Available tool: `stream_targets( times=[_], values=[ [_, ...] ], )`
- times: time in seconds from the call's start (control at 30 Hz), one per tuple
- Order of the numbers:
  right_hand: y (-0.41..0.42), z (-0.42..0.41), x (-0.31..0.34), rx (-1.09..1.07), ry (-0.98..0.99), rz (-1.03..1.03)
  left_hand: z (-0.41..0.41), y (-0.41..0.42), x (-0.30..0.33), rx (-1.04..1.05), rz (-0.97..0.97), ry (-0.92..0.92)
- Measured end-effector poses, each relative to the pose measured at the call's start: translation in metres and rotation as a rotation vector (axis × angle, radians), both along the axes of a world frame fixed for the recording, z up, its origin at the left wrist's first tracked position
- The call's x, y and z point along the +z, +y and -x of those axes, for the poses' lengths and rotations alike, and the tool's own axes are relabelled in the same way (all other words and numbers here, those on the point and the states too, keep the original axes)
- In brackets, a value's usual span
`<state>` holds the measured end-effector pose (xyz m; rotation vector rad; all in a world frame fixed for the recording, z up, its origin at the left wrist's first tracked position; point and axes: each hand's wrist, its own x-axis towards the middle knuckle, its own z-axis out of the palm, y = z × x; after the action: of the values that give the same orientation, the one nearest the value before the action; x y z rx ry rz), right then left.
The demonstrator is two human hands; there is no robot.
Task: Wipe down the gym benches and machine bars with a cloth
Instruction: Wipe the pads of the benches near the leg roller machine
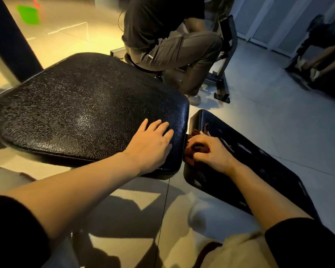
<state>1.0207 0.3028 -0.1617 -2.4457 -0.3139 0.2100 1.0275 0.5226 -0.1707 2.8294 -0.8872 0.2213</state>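
The brown cloth (pixel 196 147) is bunched at the near end of the narrower bench pad (pixel 240 161), right against the gap that divides it from the wide bench pad (pixel 81 111). The right hand (pixel 211 151) lies on top of it, fingers curled down into the folds and grasping them, so that cloth shows beyond the fingertips and under the knuckles. The left hand (pixel 153 142) rests flat on the wide pad's right corner, fingers straight, slightly spread and released, their tips just short of the pad's right edge and holding nothing.

The 2 pads sit edge to edge with only a thin dark slot between them. The narrower pad runs away to the lower right, its glossy surface bare beyond the wrist. The wide pad stretches left from the left hand, its cracked black surface uncovered to its far and left edges.

Both forearms reach forward from dark sleeves, the right wrist bent down over the cloth, the left nearly straight.

Beyond the wide pad's far edge a person in dark clothes (pixel 168 39) crouches by a machine frame (pixel 224 60). A green bucket (pixel 28 14) stands on the tiled floor (pixel 259 105) at the top left.
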Motion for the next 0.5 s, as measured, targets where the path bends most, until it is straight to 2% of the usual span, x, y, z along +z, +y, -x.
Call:
stream_targets(
  times=[0.17,0.27,0.4,0.5],
  values=[
    [0.008,0.035,-0.008,0.068,-0.107,0.082,0.02,-0.003,-0.003,0.026,-0.003,0.013],
    [0.012,0.054,-0.012,0.072,-0.139,0.036,0.034,-0.008,-0.005,0.052,0.003,0.031],
    [0.012,0.08,-0.006,0.047,-0.075,0.003,0.056,-0.012,-0.009,0.056,0.047,0.032],
    [0.006,0.101,0.004,-0.054,-0.061,-0.125,0.077,-0.013,-0.009,0.023,0.142,0.025]
  ],
)
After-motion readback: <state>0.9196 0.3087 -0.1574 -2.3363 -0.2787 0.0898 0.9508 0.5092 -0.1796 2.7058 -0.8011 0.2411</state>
